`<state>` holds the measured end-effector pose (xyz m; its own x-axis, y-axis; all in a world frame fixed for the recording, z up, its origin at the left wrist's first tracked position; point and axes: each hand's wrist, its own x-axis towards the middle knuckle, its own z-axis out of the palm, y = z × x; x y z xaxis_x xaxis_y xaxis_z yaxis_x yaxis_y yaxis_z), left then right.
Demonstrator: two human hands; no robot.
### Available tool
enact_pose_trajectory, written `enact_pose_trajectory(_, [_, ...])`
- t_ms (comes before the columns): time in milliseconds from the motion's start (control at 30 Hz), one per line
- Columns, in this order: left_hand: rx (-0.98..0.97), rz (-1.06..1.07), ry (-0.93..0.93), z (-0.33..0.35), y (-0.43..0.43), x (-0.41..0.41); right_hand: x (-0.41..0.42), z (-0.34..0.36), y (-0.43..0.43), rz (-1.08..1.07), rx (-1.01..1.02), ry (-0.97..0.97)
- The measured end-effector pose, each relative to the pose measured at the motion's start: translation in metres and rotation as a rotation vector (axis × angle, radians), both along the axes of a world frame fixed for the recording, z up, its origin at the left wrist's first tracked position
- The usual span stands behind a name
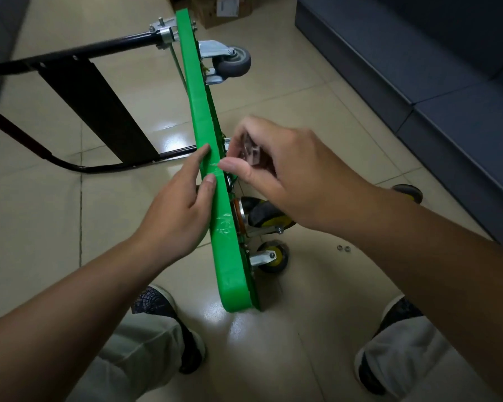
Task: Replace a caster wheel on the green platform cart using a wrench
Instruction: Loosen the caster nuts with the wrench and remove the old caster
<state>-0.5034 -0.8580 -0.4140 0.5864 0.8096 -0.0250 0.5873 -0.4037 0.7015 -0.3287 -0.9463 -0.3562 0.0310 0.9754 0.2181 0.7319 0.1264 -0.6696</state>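
The green platform cart (199,111) stands on its long edge on the floor, underside facing right. My left hand (180,210) rests on the deck side, with a straight finger and the thumb on the green rim. My right hand (276,166) is at the underside by the middle of the cart, fingers curled round a small metal part (249,152) blurred by motion. A grey caster (233,60) sits at the far end. Two yellow-and-black casters (270,220) (275,256) are at the near end. No wrench shows.
The black folded handle (96,111) lies on the tiles to the left. Two small nuts (343,248) lie on the floor at right, and a loose wheel (408,192) shows behind my right forearm. A dark sofa (418,68) lines the right side. My shoes are below.
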Motion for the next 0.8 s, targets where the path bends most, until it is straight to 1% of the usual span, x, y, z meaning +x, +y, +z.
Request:
enact_pose_trajectory(200, [-0.045, -0.016, 0.026, 0.005, 0.002, -0.003, -0.032, -0.003, -0.011, 0.059, 0.076, -0.15])
enact_pose_trajectory(367, [-0.036, 0.003, -0.005, 0.002, 0.005, -0.005, -0.052, -0.019, -0.026, -0.035, 0.095, -0.26])
enact_pose_trajectory(433, [-0.047, 0.037, -0.021, -0.001, 0.006, -0.003, -0.057, -0.028, -0.03, -0.091, 0.09, -0.254])
enact_pose_trajectory(500, [-0.038, 0.037, -0.022, -0.003, 0.006, -0.002, -0.055, -0.032, -0.03, -0.172, -0.031, -0.117])
enact_pose_trajectory(567, [-0.039, 0.033, -0.029, -0.003, 0.006, -0.003, -0.05, -0.033, -0.031, -0.224, -0.166, 0.072])
enact_pose_trajectory(667, [-0.043, 0.037, -0.043, -0.003, 0.006, -0.004, -0.041, -0.03, -0.035, -0.297, -0.253, 0.272])
enact_pose_trajectory(800, [-0.067, 0.041, -0.072, -0.003, 0.006, -0.005, -0.014, -0.019, -0.047, -0.326, -0.434, 0.648])
